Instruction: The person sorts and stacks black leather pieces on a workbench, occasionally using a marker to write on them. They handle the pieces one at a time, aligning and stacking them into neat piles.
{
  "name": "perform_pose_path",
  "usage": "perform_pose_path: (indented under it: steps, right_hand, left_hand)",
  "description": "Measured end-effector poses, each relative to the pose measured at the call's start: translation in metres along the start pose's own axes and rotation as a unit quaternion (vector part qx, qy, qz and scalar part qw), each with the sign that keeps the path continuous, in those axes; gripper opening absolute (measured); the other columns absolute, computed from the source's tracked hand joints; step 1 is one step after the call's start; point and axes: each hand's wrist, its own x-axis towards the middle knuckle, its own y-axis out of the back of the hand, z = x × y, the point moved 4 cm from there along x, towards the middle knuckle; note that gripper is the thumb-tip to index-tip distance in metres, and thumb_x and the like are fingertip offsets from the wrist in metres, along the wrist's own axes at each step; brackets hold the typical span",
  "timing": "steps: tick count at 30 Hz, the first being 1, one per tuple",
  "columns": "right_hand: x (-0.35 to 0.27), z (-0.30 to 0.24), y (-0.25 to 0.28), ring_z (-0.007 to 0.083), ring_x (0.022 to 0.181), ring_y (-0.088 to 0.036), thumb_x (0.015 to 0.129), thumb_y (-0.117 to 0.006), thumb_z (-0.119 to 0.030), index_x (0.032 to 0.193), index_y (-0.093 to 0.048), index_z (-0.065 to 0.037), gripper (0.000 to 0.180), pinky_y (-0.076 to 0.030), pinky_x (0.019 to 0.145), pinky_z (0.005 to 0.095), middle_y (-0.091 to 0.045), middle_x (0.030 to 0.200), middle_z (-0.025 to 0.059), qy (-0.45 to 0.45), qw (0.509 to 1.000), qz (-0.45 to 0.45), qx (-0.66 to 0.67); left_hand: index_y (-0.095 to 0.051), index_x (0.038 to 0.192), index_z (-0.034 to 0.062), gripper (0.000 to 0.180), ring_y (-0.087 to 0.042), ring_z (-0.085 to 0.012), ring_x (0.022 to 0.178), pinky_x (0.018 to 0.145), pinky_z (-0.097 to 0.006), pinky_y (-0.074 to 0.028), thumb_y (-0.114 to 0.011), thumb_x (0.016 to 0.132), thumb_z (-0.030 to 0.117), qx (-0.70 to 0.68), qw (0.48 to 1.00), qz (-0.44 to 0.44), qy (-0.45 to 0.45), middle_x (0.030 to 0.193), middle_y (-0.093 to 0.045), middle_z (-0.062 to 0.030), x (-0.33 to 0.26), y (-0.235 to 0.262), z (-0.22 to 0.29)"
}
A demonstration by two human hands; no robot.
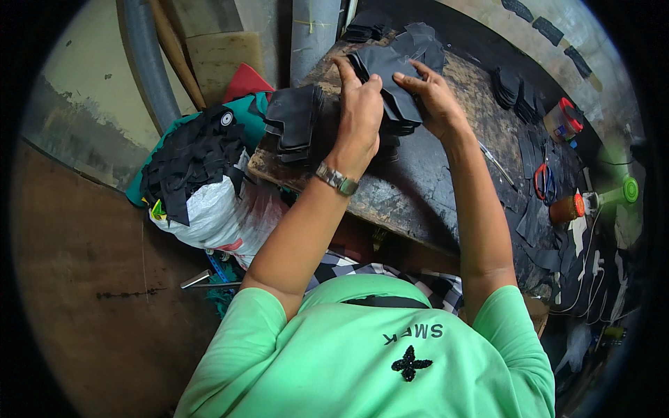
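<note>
Left hand [359, 104]: closed over the near edge of a stack of black cut pieces [390, 76], thumb on top, fingers curled round the left side; metal wristwatch [337, 179] on the wrist. Right hand [433, 94]: laid flat on the right side of the same stack, fingers spread and only slightly bent, pressing on the top piece rather than gripping it. Stack located at the far end of the dark, worn wooden bench [418, 195], between both hands. Second stack of black pieces [293, 118]: just left of the left hand, at the bench's left edge, untouched. Further black pieces [512, 87] piled well to the right on the bench. Red-handled scissors [543, 182] lying flat right of the right forearm, well apart from it. Small orange bottle [568, 207] near the scissors; red-lidded jar [563, 118] farther back. White sack [209, 209] topped with black offcuts [191, 157], standing on the floor left of the bench. Green shirt [362, 355] filling the lower foreground.
</note>
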Motion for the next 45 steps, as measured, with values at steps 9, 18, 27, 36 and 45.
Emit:
perform_pose_path:
  steps: [9,18,27,36,45]
  right_hand:
    - [0.018,0.087,0.019,0.0378,0.131,-0.036,0.085,-0.065,-0.04,0.143,-0.032,0.002,0.078,-0.03,0.108,0.0386,-0.033,0.143,0.0291,0.06,0.909,0.146,-0.385]
    - [0.02,0.061,0.014,0.0353,0.107,-0.06,0.078,-0.064,-0.058,0.109,-0.061,0.012,0.076,-0.045,0.092,0.0406,-0.061,0.113,0.0292,-0.168,0.926,0.06,-0.332]
    - [0.016,0.052,-0.01,0.0405,0.117,-0.053,0.064,-0.081,-0.046,0.125,-0.049,0.014,0.091,-0.041,0.101,0.0397,-0.054,0.126,0.0289,-0.219,0.917,-0.005,-0.332]
    - [0.02,0.074,-0.022,0.0399,0.123,-0.049,0.064,-0.081,-0.043,0.138,-0.034,0.007,0.102,-0.04,0.103,0.0388,-0.05,0.13,0.031,-0.181,0.913,0.058,-0.36]
    - [0.002,0.058,-0.022,0.0375,0.12,-0.049,0.064,-0.083,-0.029,0.136,-0.036,0.005,0.092,-0.041,0.101,0.0393,-0.049,0.128,0.0289,-0.128,0.966,0.054,-0.219]
  left_hand:
    - [-0.044,0.132,-0.0016,0.055,-0.04,-0.013,0.122,0.107,-0.026,-0.026,-0.048,0.097,0.041,-0.085,0.99,-0.034,0.104,0.131,-0.048,-0.0082,-0.027,0.027,-0.031]
    - [-0.052,0.124,-0.0109,0.067,-0.056,-0.0259,0.115,0.1,-0.033,-0.04,-0.071,0.082,0.038,0.381,0.915,0.003,0.132,0.122,-0.058,-0.0234,0.017,0.175,0.046]
    - [-0.059,0.106,-0.0062,0.047,-0.064,-0.0195,0.087,0.079,-0.031,-0.05,-0.079,0.076,0.023,0.427,0.896,-0.077,0.09,0.1,-0.068,-0.0136,0.032,0.16,0.018]
    - [-0.062,0.105,-0.004,0.038,-0.065,-0.0166,0.081,0.076,-0.029,-0.052,-0.078,0.077,0.017,0.346,0.892,-0.077,0.281,0.097,-0.068,-0.0068,0.029,0.149,0.025]
    - [-0.049,0.121,-0.0042,0.06,-0.062,-0.0194,0.094,0.085,-0.03,-0.049,-0.08,0.073,0.015,0.405,0.883,-0.032,0.236,0.108,-0.063,-0.0123,0.025,0.142,0.033]
